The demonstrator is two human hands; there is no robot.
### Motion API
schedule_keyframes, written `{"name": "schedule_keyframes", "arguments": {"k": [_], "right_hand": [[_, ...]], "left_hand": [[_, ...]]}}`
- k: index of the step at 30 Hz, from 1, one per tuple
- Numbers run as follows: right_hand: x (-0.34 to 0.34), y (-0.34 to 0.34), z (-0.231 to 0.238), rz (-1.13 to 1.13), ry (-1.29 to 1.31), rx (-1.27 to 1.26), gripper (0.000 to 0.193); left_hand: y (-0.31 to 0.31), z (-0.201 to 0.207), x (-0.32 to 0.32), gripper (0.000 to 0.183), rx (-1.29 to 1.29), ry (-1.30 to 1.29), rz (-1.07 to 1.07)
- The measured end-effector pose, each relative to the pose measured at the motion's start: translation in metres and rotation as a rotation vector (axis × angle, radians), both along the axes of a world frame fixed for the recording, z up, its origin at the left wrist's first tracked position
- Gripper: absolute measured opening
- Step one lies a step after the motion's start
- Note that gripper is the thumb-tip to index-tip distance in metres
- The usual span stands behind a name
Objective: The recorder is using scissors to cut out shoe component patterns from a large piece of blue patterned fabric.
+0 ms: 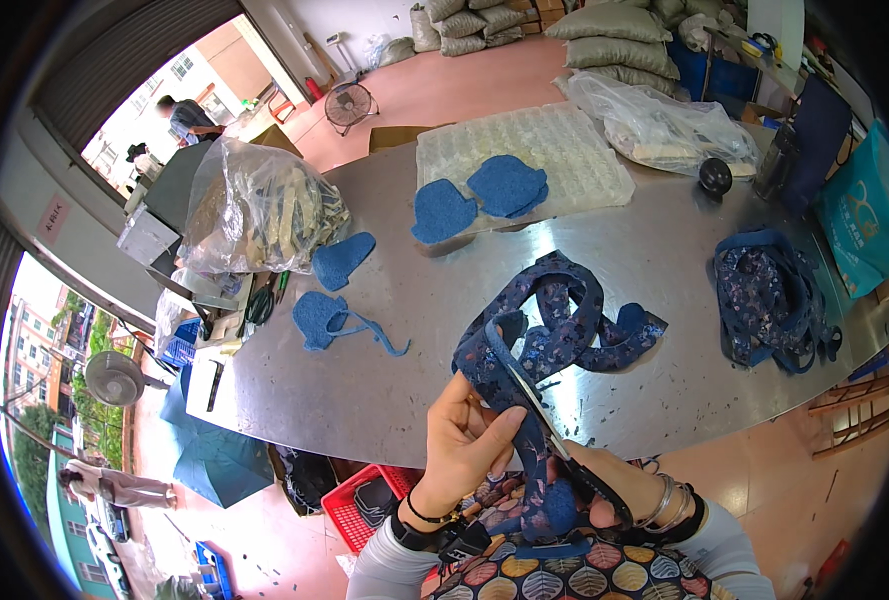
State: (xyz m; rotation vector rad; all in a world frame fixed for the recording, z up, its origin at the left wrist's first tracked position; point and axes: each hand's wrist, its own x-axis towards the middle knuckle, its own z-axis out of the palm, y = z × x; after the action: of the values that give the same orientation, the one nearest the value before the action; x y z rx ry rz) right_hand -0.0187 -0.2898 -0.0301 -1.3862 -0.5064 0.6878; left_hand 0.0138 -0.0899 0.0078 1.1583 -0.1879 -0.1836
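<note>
My left hand [462,445] pinches a dark blue floral fabric strip [483,362], its thumb and fingers closed on the cloth. My right hand [625,482] is wrapped round the dark handles of a pair of scissors [538,402]. The blades point up and away along the strip, just right of my left fingers; whether they touch the cloth I cannot tell. From my left hand the strip runs up into a looped heap on the metal table [405,400], and its lower end hangs toward my lap. A plain blue edge strip [498,345] lies along it.
Blue cut fabric pieces [445,210] lie on a pale sheet [565,140] and at left [315,320]. At right sits a second floral bundle [770,300] near a turquoise bag [865,215]. A filled plastic bag [255,210] stands far left; a red basket [350,505] is below the edge.
</note>
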Motion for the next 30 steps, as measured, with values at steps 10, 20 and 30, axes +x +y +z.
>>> {"name": "schedule_keyframes", "arguments": {"k": [10, 20, 30], "right_hand": [[-0.002, 0.001, -0.012, -0.025, -0.046, -0.079, 0.093], [0.001, -0.002, -0.005, -0.068, -0.092, -0.166, 0.09], [0.002, -0.002, -0.012, -0.05, -0.179, -0.123, 0.084]], "left_hand": [[-0.002, 0.005, -0.001, 0.051, 0.002, 0.008, 0.001], [-0.002, 0.001, 0.001, 0.048, -0.02, 0.004, 0.015], [-0.007, -0.004, 0.003, 0.04, -0.072, 0.04, 0.136]]}}
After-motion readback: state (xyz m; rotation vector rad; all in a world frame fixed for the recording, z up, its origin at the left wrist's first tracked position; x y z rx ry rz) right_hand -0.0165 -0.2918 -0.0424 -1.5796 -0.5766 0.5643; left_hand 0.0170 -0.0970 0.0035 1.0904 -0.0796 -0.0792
